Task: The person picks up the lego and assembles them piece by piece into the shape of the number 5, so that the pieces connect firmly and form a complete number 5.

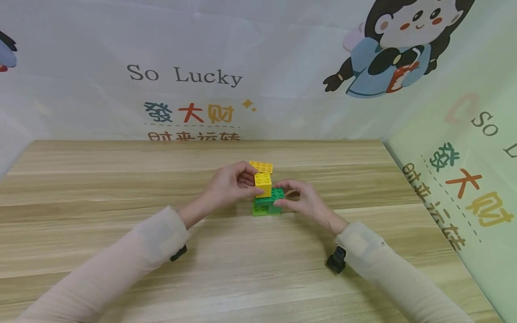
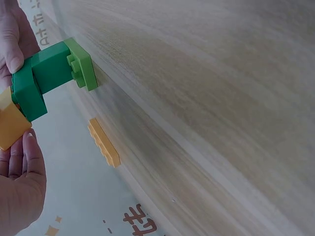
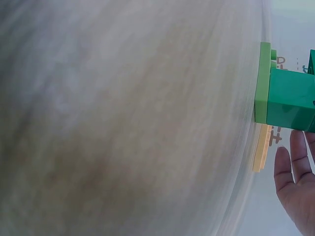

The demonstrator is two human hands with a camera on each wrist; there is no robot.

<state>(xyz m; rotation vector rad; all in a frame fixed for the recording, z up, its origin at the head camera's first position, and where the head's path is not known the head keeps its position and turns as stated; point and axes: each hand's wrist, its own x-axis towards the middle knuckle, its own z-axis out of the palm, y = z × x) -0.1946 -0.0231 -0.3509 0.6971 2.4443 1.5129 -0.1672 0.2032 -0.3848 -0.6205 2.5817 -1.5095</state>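
My left hand [image 1: 228, 181] pinches a yellow brick [image 1: 263, 184] between thumb and fingers. It stands on the left part of a dark green brick [image 1: 277, 194], and whether it is fully seated cannot be told. Below that, another dark green brick [image 2: 51, 66] rests on a light green plate [image 2: 83, 64] on the table. My right hand [image 1: 303, 199] grips the upper green brick from the right, thumb in front and fingers partly hidden behind. In the right wrist view, fingers of the right hand [image 3: 298, 187] show beside the lower green brick [image 3: 290, 98].
A flat yellow studded plate [image 1: 262, 167] lies on the wooden table [image 1: 121, 188] just behind the stack. A printed cloth wall [image 1: 282, 89] rises along the table's far edge, and another stands at the right. Black wrist devices [image 1: 336, 260] hang under both sleeves.
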